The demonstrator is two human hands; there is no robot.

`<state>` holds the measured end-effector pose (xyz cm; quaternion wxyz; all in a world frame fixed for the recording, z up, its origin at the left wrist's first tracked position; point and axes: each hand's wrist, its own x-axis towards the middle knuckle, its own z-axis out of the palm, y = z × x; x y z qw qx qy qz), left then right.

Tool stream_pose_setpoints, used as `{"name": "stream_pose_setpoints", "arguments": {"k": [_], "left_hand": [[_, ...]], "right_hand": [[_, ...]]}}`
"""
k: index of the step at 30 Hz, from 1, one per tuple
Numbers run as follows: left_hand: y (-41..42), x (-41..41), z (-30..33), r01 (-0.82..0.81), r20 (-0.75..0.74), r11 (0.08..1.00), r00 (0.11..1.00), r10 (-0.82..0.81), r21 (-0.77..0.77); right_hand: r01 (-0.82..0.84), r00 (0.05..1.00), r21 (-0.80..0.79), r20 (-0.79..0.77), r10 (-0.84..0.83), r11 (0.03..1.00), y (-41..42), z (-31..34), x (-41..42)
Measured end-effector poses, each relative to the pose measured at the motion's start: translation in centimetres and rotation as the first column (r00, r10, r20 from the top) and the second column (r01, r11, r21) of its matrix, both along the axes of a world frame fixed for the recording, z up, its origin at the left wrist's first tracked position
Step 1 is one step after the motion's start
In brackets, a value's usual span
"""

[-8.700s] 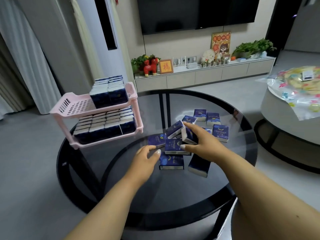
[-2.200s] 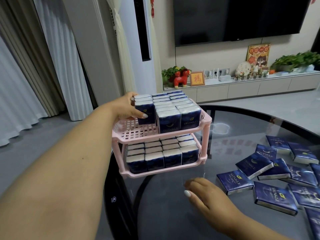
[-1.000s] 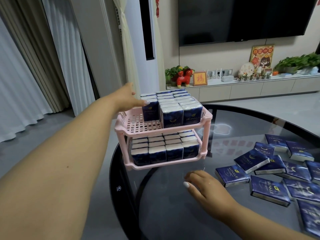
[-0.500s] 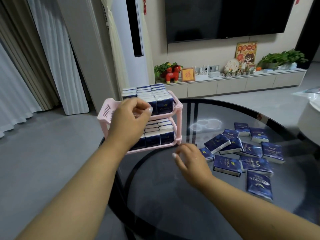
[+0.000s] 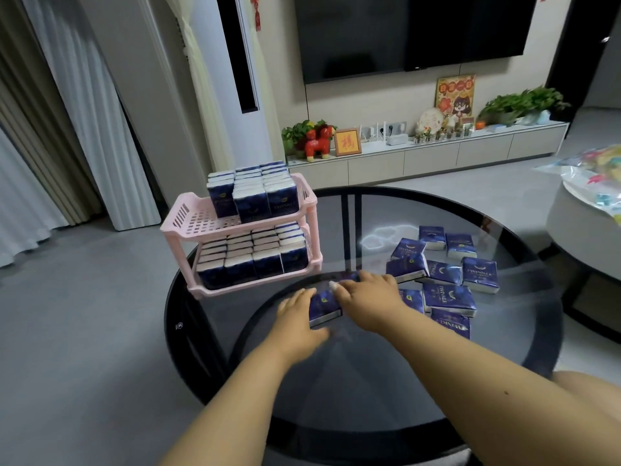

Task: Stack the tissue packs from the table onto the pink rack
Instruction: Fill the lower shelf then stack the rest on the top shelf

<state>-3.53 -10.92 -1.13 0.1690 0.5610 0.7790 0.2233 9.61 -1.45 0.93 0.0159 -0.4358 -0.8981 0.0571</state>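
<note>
Tissue packs (image 5: 447, 280) lie loose in a cluster on the right part of our round glass table (image 5: 369, 381), dark blue wrappers facing up, some overlapping one another. One more tissue pack (image 5: 323, 306) sits apart from that cluster, nearer to us and to the left, and both our hands meet on it. Our left hand (image 5: 295, 322) lies against its left side with fingers stretched forward along the pack; our right hand (image 5: 368, 299) covers its right end, fingers bent over the top edge. Motion blur softens both hands, so we cannot tell whether either one truly grips the pack or only touches it.

At the far left of the table stands the pink rack (image 5: 188, 227) with two shelves. Its lower shelf is packed with upright tissue packs in rows from side to side. Its upper shelf carries upright packs on the right part only, and the slotted floor shows bare on the left.

Behind the table we see a low white cabinet (image 5: 430, 159) against the wall and a dark television (image 5: 403, 31) above it.
</note>
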Motion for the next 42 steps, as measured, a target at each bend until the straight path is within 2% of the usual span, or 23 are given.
{"name": "stream_pose_setpoints", "arguments": {"k": [3,5,8,10,12,14,17,19,21,23,25,27,31,37,42], "left_hand": [[-1.1,-0.7,-0.4,-0.050,-0.054,0.999,0.997,0.049,-0.020],[-2.4,-1.1,-0.4,-0.069,-0.080,0.998,0.994,0.068,-0.008],[-4.8,-1.6,-0.5,-0.106,0.001,0.993,0.994,0.106,0.060],[-6.4,-1.4,-0.8,-0.180,0.122,0.970,0.979,0.161,0.163],[-7.6,-1.0,-1.4,-0.276,0.269,0.921,0.942,0.202,0.274],[-8.4,-0.4,-1.7,-0.347,0.359,0.872,0.908,0.218,0.346],[-9.3,0.6,-1.4,-0.405,0.452,0.842,0.864,0.224,0.357],[-9.6,0.7,-1.4,-0.427,0.476,0.832,0.848,0.233,0.354],[-9.6,0.7,-1.3,-0.443,0.508,0.821,0.831,0.225,0.361],[-9.4,0.7,-1.2,-0.439,0.534,0.824,0.820,0.205,0.359],[-8.9,0.9,-1.0,-0.409,0.552,0.843,0.817,0.169,0.348],[-8.4,1.1,-1.2,-0.361,0.538,0.870,0.832,0.137,0.336],[-7.8,1.1,-1.8,-0.267,0.463,0.910,0.881,0.098,0.316],[-8.0,1.7,-0.9,-0.232,0.554,0.927,0.832,0.033,0.294],[-7.7,1.2,-1.0,-0.208,0.337,0.947,0.934,0.118,0.246]], "right_hand": [[-0.076,0.995,-0.020,-0.066,0.075,0.997,-2.1,-0.4,-0.1],[-0.077,0.976,-0.012,-0.206,0.072,0.997,-3.3,-1.0,0.1],[-0.037,0.858,-0.139,-0.513,-0.040,0.990,-4.4,-1.7,0.8],[-0.083,0.799,-0.262,-0.594,-0.093,0.961,-4.8,-2.1,1.3],[-0.136,0.790,-0.335,-0.605,-0.102,0.932,-5.1,-2.4,1.6],[-0.154,0.813,-0.324,-0.578,-0.067,0.933,-5.1,-2.6,1.4],[-0.112,0.873,-0.201,-0.488,-0.001,0.973,-5.3,-3.2,1.0],[-0.109,0.875,-0.119,-0.482,0.039,0.987,-5.5,-3.7,0.9],[-0.099,0.816,-0.138,-0.578,0.001,0.985,-5.7,-3.9,1.1],[-0.093,0.706,-0.202,-0.704,-0.078,0.975,-5.9,-3.8,1.5],[-0.099,0.606,-0.189,-0.790,-0.091,0.977,-6.0,-3.7,1.8],[-0.120,0.568,-0.131,-0.822,-0.040,0.984,-6.4,-3.6,1.7],[-0.175,0.572,-0.101,-0.820,0.017,0.979,-6.8,-3.6,1.7],[-0.171,0.588,-0.124,-0.809,0.000,0.977,-6.5,-3.6,1.5],[-0.177,0.629,-0.093,-0.776,0.040,0.980,-6.1,-3.7,1.5]]}}
